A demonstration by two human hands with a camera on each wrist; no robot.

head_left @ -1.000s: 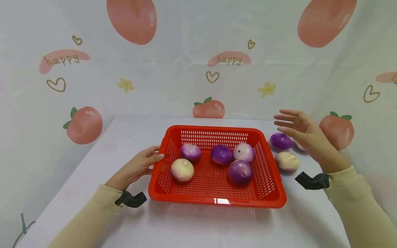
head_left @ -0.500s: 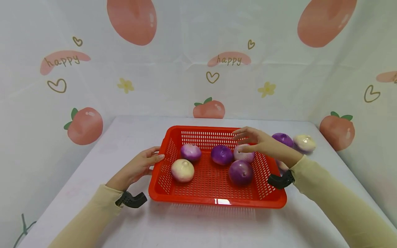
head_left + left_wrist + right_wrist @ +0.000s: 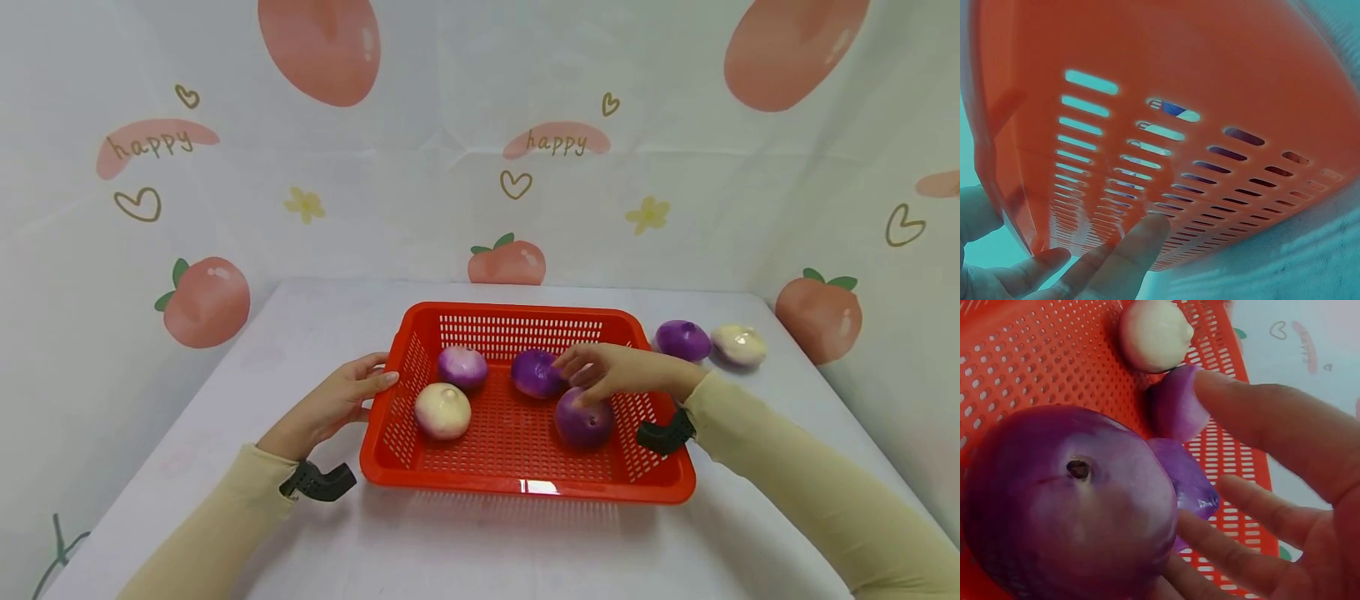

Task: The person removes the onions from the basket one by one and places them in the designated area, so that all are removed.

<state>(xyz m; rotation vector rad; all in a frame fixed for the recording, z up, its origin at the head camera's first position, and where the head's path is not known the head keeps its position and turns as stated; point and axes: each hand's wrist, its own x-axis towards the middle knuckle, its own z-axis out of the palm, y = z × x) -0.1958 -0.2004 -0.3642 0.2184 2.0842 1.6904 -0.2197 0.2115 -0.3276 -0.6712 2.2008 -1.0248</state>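
Dipping lower than before, the right hand (image 3: 609, 372) spreads loose fingers (image 3: 1266, 503) by onions (image 3: 583, 432); left hand (image 3: 333, 400) grips basket (image 3: 480, 483).

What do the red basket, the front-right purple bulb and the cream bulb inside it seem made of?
Red basket: likely moulded plastic, glossy, judging by the glare on its front edge and the regular slots. Front-right purple bulb: smooth with a soft sheen and a dark pit; perhaps painted foam or plastic, though real onion isn't ruled out. Cream bulb: smooth, soft highlights; same uncertainty.
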